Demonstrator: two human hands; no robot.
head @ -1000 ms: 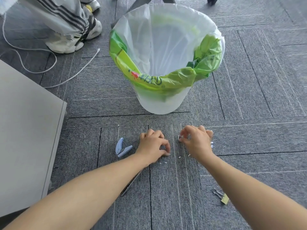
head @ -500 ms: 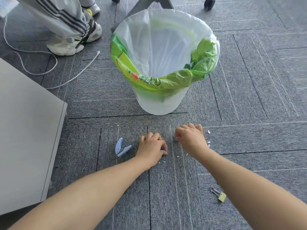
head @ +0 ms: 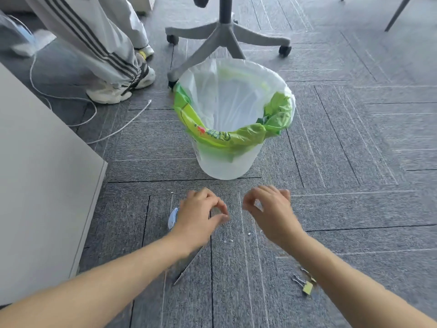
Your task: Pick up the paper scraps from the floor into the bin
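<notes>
Scrap cleanup, looks like early days

A few white paper scraps (head: pixel 248 233) lie on the floor just on the near side of the fingertips, between the two wrists, plus one fleck out past the left hand (head: pixel 201 214). That hand and the right hand (head: pixel 269 216) both hover low over the floor, just short of the bin (head: pixel 224 162). Each has thumb and forefinger closed in a tight pinch, with the other fingers (head: pixel 264 191) curled. My guess is each holds a tiny scrap (too blurry and small to confirm). I can't spot any paper inside the bin's liner, so the drop-off and the loose bits remain. The bin stands straight ahead, near but touching neither hand.
</notes>
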